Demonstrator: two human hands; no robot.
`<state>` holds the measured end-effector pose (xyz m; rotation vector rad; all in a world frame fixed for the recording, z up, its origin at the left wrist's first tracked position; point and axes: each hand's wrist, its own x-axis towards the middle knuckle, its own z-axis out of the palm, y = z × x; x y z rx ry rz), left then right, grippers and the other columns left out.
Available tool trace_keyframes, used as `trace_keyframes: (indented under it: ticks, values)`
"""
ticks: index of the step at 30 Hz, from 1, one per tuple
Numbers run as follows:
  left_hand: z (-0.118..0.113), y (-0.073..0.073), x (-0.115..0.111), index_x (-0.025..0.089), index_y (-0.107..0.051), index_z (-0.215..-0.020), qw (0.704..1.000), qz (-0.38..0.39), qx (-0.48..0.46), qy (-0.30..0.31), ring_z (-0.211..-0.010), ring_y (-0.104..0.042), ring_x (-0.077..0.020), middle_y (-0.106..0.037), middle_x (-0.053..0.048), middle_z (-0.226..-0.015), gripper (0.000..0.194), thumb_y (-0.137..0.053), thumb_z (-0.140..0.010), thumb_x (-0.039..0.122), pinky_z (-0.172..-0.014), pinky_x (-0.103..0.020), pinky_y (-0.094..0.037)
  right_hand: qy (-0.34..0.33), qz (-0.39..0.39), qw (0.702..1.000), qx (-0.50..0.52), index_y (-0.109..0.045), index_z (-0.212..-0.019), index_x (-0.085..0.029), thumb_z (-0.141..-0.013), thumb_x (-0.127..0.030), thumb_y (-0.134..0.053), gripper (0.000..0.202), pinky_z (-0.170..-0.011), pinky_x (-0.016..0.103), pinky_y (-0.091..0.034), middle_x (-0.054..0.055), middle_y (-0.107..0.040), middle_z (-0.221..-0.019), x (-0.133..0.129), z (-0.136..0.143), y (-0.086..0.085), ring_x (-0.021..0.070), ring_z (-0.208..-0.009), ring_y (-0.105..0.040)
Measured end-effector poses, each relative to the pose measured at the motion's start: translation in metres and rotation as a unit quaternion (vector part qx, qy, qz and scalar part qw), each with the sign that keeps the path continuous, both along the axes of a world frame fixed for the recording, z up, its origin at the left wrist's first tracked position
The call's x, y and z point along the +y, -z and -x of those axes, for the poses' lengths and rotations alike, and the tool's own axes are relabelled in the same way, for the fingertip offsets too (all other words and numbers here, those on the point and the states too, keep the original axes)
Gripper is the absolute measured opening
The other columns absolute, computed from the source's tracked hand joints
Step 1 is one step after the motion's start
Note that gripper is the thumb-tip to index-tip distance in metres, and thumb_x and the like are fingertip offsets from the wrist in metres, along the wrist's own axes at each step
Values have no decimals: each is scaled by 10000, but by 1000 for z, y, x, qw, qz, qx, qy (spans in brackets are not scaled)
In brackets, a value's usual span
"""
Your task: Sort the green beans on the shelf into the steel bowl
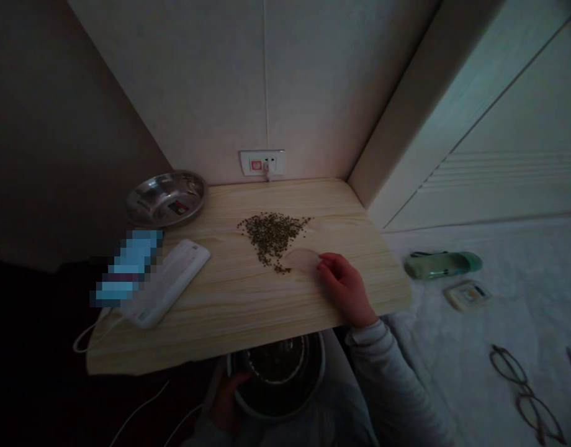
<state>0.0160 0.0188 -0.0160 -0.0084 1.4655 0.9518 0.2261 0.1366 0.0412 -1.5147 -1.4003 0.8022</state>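
Observation:
A loose pile of small greenish-brown beans (272, 236) lies on the wooden tabletop, with a thin tail of them reaching toward me. My right hand (344, 285) is closed by pinched fingers on the edge of a thin, clear plastic disc (301, 258), which lies at the pile's near right side. Below the table's front edge, my left hand (229, 397) grips the left rim of a round bowl (308, 400) over my lap. Dark contents (276, 360) show inside the bowl, too dim to make out well.
A shiny metal basin (167, 198) stands at the table's back left. Near it lie a phone (130, 267) and a white power bank (174, 282) with a cable. A wall socket (262, 163) is behind. On the pale bedding sit a green bottle (441, 264) and glasses (525, 391).

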Motion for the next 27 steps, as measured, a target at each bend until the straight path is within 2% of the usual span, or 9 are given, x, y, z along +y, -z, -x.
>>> trace_keyframes:
  ticks: [5,9,13,17,20,27]
  values:
    - [9,7,0,174,-637,-423,998,27,-54,34,-722,-625,-303,-646,-91,-495,124,-568,-527,173,-751,-406,-452,-34,-5,999,-13,-530,-946,-195,-748,-288,-466,228,-676,282,-447,28,-611,-791,1,0,2,144,-733,-564]
    - [9,5,-4,208,-618,-403,1000,-15,-1,12,-757,-618,-308,-642,-76,-499,143,-576,-540,200,-775,-412,-438,-25,-13,999,-26,-534,-952,-190,-745,-301,-463,246,-660,292,-447,32,-608,-779,2,0,3,148,-713,-559]
    - [5,-1,-10,245,-593,-392,996,-69,49,3,-820,-600,-302,-636,-34,-492,123,-597,-493,174,-824,-416,-407,-17,-26,999,-29,-533,-943,-183,-739,-305,-453,250,-620,276,-436,18,-587,-728,2,0,3,138,-659,-543]
    - [2,-14,-14,224,-573,-363,997,-81,-9,4,-714,-616,-284,-605,-52,-435,208,-533,-567,214,-739,-410,-449,-11,-39,999,-23,-533,-925,-180,-729,-298,-445,245,-580,256,-411,-3,-555,-677,2,-1,5,124,-604,-513]
    - [5,-20,-20,177,-615,-414,996,-78,-43,15,-612,-615,-243,-619,-58,-461,203,-515,-590,176,-681,-368,-463,0,-41,999,-6,-538,-901,-183,-705,-300,-459,242,-576,258,-399,-13,-542,-659,4,-1,9,122,-583,-497]
    - [8,-24,-42,168,-603,-445,987,-157,-23,15,-557,-610,-192,-611,-27,-434,192,-510,-606,119,-634,-309,-467,38,-65,996,44,-539,-869,-171,-658,-281,-464,250,-609,263,-403,-31,-534,-634,2,0,10,114,-580,-496]
